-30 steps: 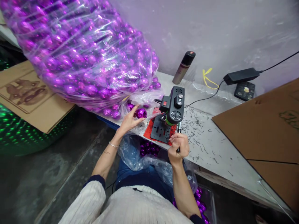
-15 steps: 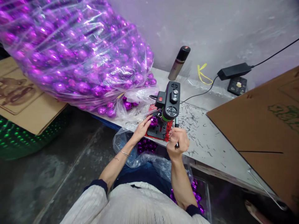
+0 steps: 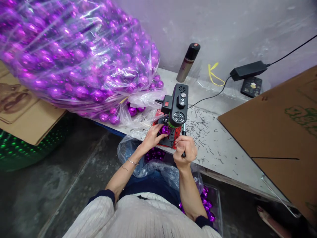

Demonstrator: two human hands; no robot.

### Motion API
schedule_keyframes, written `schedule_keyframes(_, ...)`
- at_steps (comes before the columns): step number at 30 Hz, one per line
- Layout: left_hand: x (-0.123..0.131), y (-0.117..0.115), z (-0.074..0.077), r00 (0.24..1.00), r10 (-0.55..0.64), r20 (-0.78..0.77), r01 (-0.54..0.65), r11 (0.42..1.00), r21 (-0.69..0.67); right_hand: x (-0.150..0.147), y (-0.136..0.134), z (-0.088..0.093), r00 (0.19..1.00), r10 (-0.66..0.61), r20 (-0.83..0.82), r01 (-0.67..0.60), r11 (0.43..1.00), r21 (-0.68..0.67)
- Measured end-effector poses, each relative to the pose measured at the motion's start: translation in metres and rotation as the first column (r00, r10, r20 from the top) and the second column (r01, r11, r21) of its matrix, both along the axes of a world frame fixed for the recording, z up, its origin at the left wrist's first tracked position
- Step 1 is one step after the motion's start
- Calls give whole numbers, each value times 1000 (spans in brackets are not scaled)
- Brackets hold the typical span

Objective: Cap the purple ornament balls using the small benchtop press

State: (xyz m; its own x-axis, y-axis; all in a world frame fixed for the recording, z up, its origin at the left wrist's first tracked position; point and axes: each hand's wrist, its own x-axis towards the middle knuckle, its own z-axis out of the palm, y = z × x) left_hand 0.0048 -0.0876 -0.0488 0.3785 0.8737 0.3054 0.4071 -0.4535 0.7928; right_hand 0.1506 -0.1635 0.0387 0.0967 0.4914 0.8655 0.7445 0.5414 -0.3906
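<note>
A shiny purple ball (image 3: 164, 130) is gripped between the thumb and fingers of my left hand (image 3: 153, 135), at the front of a small black bench machine (image 3: 180, 105). The machine has a red switch, silver knobs and round vents on top. Its dark base plate (image 3: 169, 142) has red material showing at the edges. My right hand (image 3: 185, 148) is wrapped round the machine's lever handle (image 3: 184, 133) on the right side. The machine's head hides whatever lies directly below it.
A large clear bag of purple balls (image 3: 94, 62) leans at the left. Short dark bits litter the table (image 3: 218, 142). Behind stand a spray can (image 3: 188, 62) and a power adapter (image 3: 249, 70). A cardboard box (image 3: 277, 132) is at right; an open plastic bag (image 3: 128, 148) hangs below the front edge.
My left thumb has come round the front of the purple ball, which shows more fully now. My right hand stays on the lever. The whole view has shifted slightly.
</note>
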Motion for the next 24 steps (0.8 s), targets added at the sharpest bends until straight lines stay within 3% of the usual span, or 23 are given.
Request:
schedule_keyframes(5, 8, 1, -4, 999, 37, 20, -37, 999, -19, 0, 0, 1, 1000, -8, -7, 8, 1000, 2)
schedule_keyframes(14, 23, -5, -31, 996, 77, 48, -79, 996, 49, -1, -1, 5, 1000, -18, -6, 18, 1000, 0)
schedule_keyframes(24, 21, -4, -38, 997, 77, 25, -79, 993, 86, -3, -1, -5, 999, 4, -47, -5, 1000, -5)
